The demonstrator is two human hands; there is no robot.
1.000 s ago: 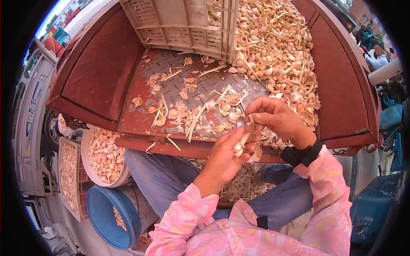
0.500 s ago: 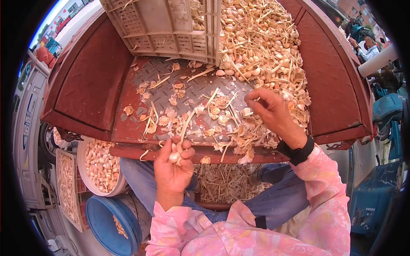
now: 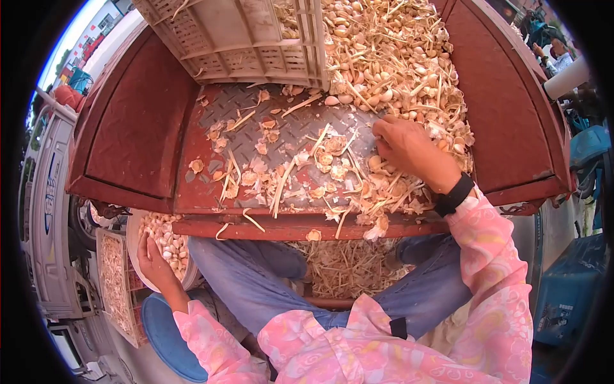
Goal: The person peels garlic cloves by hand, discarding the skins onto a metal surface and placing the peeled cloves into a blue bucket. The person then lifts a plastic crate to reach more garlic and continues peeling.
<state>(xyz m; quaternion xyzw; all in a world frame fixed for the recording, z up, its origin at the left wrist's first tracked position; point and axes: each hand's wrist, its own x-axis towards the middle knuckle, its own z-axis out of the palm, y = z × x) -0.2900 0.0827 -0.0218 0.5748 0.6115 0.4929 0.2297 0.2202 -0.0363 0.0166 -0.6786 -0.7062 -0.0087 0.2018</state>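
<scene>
Pink patterned sleeves and jeans (image 3: 256, 275) lie nearest, beside a blue bucket (image 3: 167, 339). The left hand (image 3: 158, 265), fingers extended and loosely open, is at the white bucket (image 3: 133, 242) of garlic cloves (image 3: 175, 248). Farther out, on the red metal bed (image 3: 233, 105), the right hand (image 3: 412, 148) curls at the garlic heap's (image 3: 416, 57) near edge; whether it grips anything cannot be told. Beyond stands a tilted crate (image 3: 256, 48), beside the heap.

Pink patterned sleeves (image 3: 489, 256), black wristband (image 3: 455, 194), blue jeans (image 3: 249, 275).
</scene>
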